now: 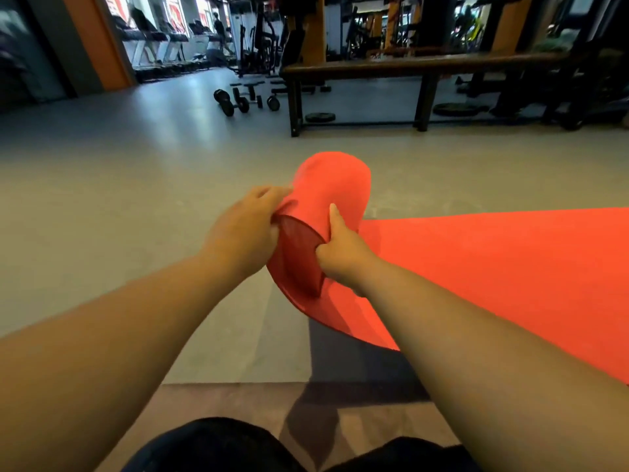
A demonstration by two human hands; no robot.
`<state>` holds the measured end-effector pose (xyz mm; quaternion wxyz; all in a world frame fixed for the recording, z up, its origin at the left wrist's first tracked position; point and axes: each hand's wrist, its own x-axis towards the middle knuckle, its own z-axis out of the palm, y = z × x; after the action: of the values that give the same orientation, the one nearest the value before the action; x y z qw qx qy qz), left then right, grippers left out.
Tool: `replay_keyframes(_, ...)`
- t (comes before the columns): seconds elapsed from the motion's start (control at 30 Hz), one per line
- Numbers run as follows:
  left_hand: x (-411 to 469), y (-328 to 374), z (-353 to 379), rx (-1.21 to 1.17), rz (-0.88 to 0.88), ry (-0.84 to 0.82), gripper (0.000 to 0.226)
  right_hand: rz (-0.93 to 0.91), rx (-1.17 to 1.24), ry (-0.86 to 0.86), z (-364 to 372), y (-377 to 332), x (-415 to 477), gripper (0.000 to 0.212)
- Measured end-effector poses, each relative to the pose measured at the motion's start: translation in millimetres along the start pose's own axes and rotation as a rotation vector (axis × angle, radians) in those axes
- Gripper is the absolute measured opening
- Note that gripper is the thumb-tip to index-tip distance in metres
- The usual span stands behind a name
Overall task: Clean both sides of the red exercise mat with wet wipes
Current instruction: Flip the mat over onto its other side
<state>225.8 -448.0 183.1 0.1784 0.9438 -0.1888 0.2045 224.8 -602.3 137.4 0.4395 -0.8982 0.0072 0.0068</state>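
Observation:
The red exercise mat [493, 267] lies partly unrolled on the grey floor, spreading out to the right. Its left end is still curled into a loose roll, lifted off the floor in front of me. My left hand [245, 229] grips the left edge of that roll, fingers curled over the top. My right hand [340, 250] pinches the curled edge from the right, thumb pointing up along the outside and fingers tucked inside the roll. No wet wipe is in view.
Grey gym floor [136, 199] stretches ahead and left. Several dumbbells [235, 100] lie on it farther off. A dark bench rack [408, 69] with weight plates under it stands behind them. Treadmills [163, 39] line the far left wall. My knees [211, 447] are at the bottom.

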Motion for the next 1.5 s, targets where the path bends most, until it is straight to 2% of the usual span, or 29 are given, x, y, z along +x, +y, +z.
replay_keyframes(0.03,-7,-9,9,-0.202,-0.172,0.079,0.064,0.007,0.1,0.016,0,-3,3,0.087)
replay_keyframes(0.07,-16,-18,22,-0.41,-0.358,0.087,0.069,0.016,0.196,0.025,2,-4,7,0.087)
replay_keyframes(0.13,-46,-28,59,-0.759,-0.63,-0.092,0.084,0.046,0.357,0.046,12,-2,9,0.087)
replay_keyframes(0.2,-77,-30,99,-0.77,-0.693,-0.309,0.086,0.118,0.554,0.088,26,6,11,0.09)
replay_keyframes(0.23,-87,-29,112,-0.729,-0.692,-0.35,0.077,0.156,0.663,0.078,32,11,14,0.089)
replay_keyframes(0.27,-88,-29,122,-0.7,-0.686,-0.314,0.061,0.187,0.748,0.056,37,13,16,0.085)
replay_keyframes(0.3,-82,-30,124,-0.695,-0.677,-0.237,0.046,0.211,0.813,0.032,39,12,20,0.081)
replay_keyframes(0.33,-74,-30,122,-0.718,-0.671,-0.149,0.041,0.219,0.847,0.021,39,9,24,0.078)
replay_keyframes(0.4,-51,-32,109,-0.761,-0.64,-0.005,0.05,0.205,0.868,0.045,34,-2,36,0.074)
replay_keyframes(0.47,-27,-33,90,-0.726,-0.616,0.055,0.052,0.192,0.87,0.09,20,-22,49,0.071)
replay_keyframes(0.63,31,-50,16,-0.427,-0.448,0.3,0.056,0.1,0.905,0.086,-5,-69,73,0.07)
replay_keyframes(0.77,57,-109,-69,-0.065,-0.178,0.355,0.046,-0.012,1.021,-0.064,20,-113,80,0.075)
replay_keyframes(0.9,59,-129,-87,0.088,-0.036,0.313,0.05,-0.048,1.043,-0.088,31,-135,78,0.072)
replay_keyframes(0.97,49,-120,-71,0.133,-0.055,0.242,0.053,0.024,1.014,-0.09,36,-125,71,0.063)
replay_keyframes(1.03,34,-103,-45,0.198,-0.102,0.111,0.06,0.176,0.947,-0.116,43,-94,60,0.049)
replay_keyframes(1.07,26,-94,-31,0.244,-0.12,0.012,0.063,0.264,0.834,-0.134,45,-71,54,0.038)
replay_keyframes(1.13,13,-82,2,0.311,-0.117,-0.179,0.067,0.393,0.401,-0.092,40,-26,41,0.017)
replay_keyframes(1.17,7,-76,17,0.332,-0.078,-0.245,0.066,0.415,0.154,-0.069,35,-5,35,0.026)
replay_keyframes(1.23,-3,-56,44,0.375,0.024,-0.318,0.061,0.406,-0.235,-0.074,25,27,23,0.081)
replay_keyframes(1.3,-9,-31,67,0.377,0.107,-0.33,0.056,0.359,-0.398,-0.063,20,41,9,0.101)
replay_keyframes(1.4,-18,0,93,0.282,0.165,-0.361,0.052,0.28,-0.487,0.002,14,55,0,0.095)
replay_keyframes(1.5,-30,-19,99,0.098,0.073,-0.208,0.064,0.207,-0.492,0.102,-6,62,4,0.071)
